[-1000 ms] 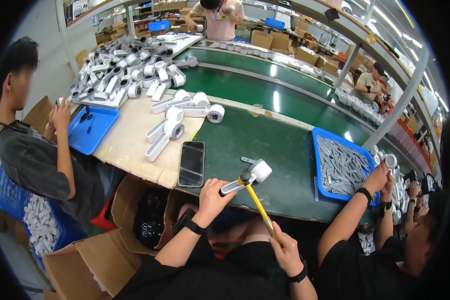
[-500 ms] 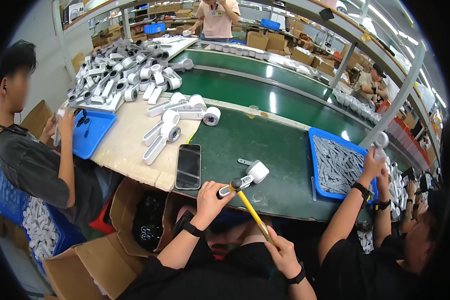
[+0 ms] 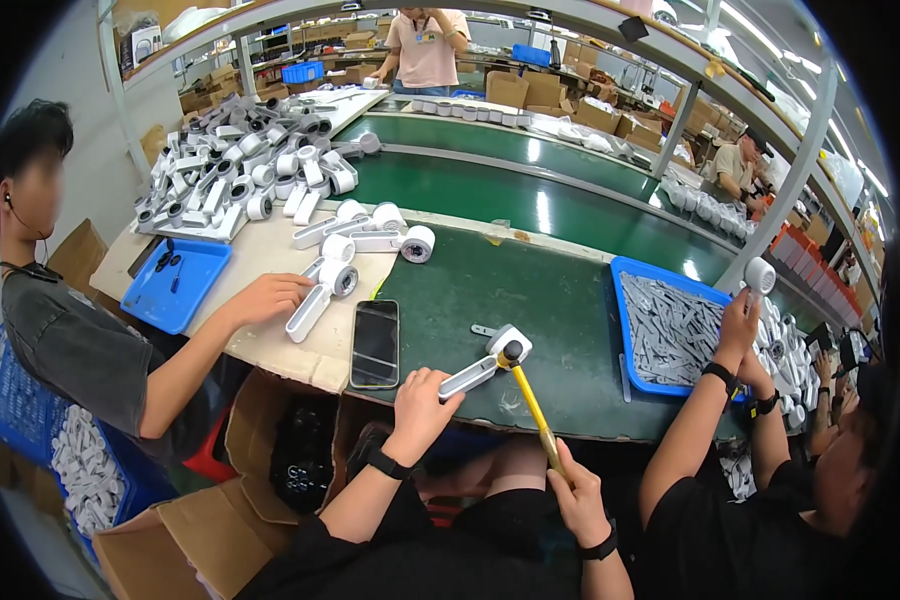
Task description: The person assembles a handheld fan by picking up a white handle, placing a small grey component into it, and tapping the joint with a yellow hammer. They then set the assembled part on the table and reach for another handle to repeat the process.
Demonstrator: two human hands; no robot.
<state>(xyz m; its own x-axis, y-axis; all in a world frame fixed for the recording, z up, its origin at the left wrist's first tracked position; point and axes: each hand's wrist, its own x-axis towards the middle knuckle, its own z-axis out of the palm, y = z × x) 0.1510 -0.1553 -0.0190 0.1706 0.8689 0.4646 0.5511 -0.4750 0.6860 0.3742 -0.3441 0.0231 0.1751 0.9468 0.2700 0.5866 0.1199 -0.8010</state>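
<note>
My left hand (image 3: 422, 405) grips the handle end of a white device housing (image 3: 467, 377), which has a long handle with a grey inset and a round head. The housing lies on the green tabletop, its head away from me. My right hand (image 3: 578, 492) is closed round the yellow handle of a small hammer (image 3: 533, 400). The hammer's black head is over the housing where handle meets round head; whether they touch I cannot tell. Just beyond the housing lies a small grey strip (image 3: 483, 330). A black phone (image 3: 375, 343) lies left of my hand.
Several similar housings (image 3: 315, 312) lie on a beige board, with a big pile (image 3: 235, 165) behind. A co-worker's hand (image 3: 275, 298) reaches onto the board. Blue trays stand at left (image 3: 192, 300) and right (image 3: 625, 330), the right one holding grey strips. Another co-worker sits at right.
The hammer head has moved from beside my left fingers along the housing toward its round head. The left co-worker's hand has reached out to the housings on the board.
</note>
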